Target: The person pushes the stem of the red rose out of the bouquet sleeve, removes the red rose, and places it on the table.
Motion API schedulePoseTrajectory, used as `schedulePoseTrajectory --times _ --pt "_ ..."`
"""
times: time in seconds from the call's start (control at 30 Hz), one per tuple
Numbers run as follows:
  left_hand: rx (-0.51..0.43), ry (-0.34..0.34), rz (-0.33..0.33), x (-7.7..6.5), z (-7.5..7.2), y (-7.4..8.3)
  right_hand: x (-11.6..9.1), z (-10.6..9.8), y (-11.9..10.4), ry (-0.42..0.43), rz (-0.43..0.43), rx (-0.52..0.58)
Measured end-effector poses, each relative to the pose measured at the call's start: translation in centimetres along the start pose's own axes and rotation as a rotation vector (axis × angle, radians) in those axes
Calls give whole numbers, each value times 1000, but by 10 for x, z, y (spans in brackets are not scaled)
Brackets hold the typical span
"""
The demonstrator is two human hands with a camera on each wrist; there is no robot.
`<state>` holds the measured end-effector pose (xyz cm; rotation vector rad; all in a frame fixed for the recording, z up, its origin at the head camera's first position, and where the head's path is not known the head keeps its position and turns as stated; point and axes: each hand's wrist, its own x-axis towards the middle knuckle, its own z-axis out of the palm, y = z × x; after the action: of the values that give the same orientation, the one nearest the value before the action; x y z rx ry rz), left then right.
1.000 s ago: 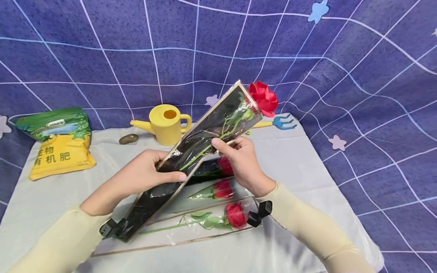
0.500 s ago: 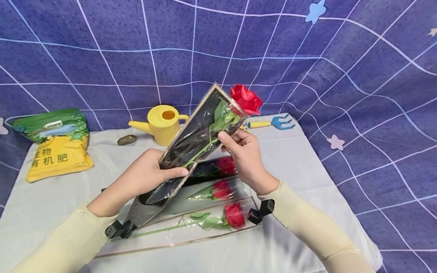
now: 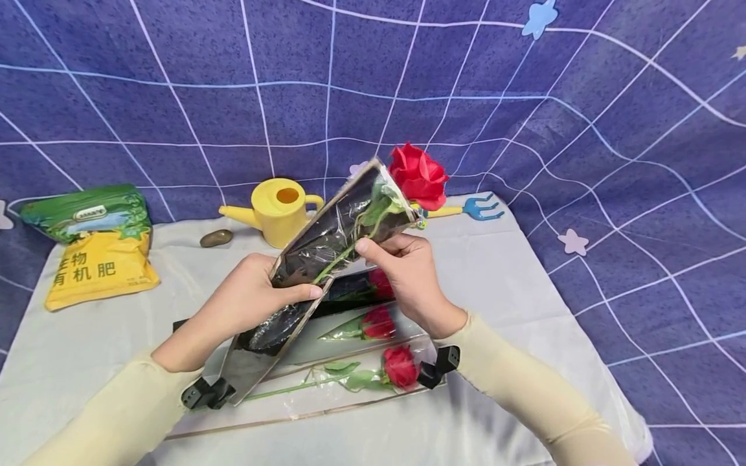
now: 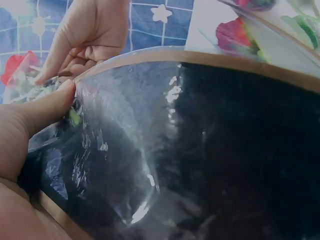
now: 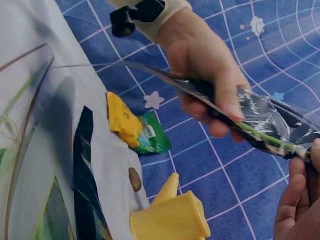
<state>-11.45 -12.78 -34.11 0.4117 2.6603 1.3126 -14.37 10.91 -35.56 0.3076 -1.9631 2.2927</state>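
Observation:
A red rose (image 3: 418, 175) stands tilted up to the right, its bloom outside the open top of a black, clear-fronted flower sleeve (image 3: 309, 255) with a light gold edge. Its green stem and leaves show through the film. My left hand (image 3: 247, 294) grips the sleeve around its middle, thumb across the front. Higher up, my right hand (image 3: 410, 272) pinches the sleeve over the stem, with the thumb in front and fingers behind. In the right wrist view, the left hand (image 5: 202, 65) wraps the sleeve; the bloom is out of sight there.
Below the hands lie several sleeved roses, including a red one in clear film (image 3: 401, 367). Behind stand a yellow watering can (image 3: 282, 217), a brown stone (image 3: 216, 238) and a blue hand fork (image 3: 482, 208). A green and yellow fertilizer bag (image 3: 101, 259) lies left; a blue grid cloth hangs behind.
The sleeve's top and the bloom have moved left, and the sleeve's top has dropped slightly since half a second ago. My right hand has shifted a little left and down. Both hands keep their hold.

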Motion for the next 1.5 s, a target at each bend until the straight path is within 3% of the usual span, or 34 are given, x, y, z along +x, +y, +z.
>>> schedulePoseTrajectory --times 0.17,0.37,0.6,0.77,0.87,1.03,1.17,1.3,1.5 --pt "7 -1 6 2 -2 9 -5 5 0 -71 21 -33" --pt "24 -9 -12 4 -5 19 -11 10 4 -132 81 65" --pt "26 -37 3 -1 -6 13 -12 7 4 -172 116 92" --pt "51 -26 12 -3 -8 9 -7 2 1 -117 121 75" --pt "34 -24 22 -5 -9 7 -2 -1 -2 -86 132 118" --pt "15 -37 48 -10 -11 6 4 -7 -8 -97 160 206" --pt "60 -26 54 -11 -15 8 6 -11 -11 -102 184 255" --pt "89 -31 42 -12 -20 10 9 -18 -16 -100 184 249" --pt "148 -74 100 -15 -26 11 19 -32 -18 -102 195 244"
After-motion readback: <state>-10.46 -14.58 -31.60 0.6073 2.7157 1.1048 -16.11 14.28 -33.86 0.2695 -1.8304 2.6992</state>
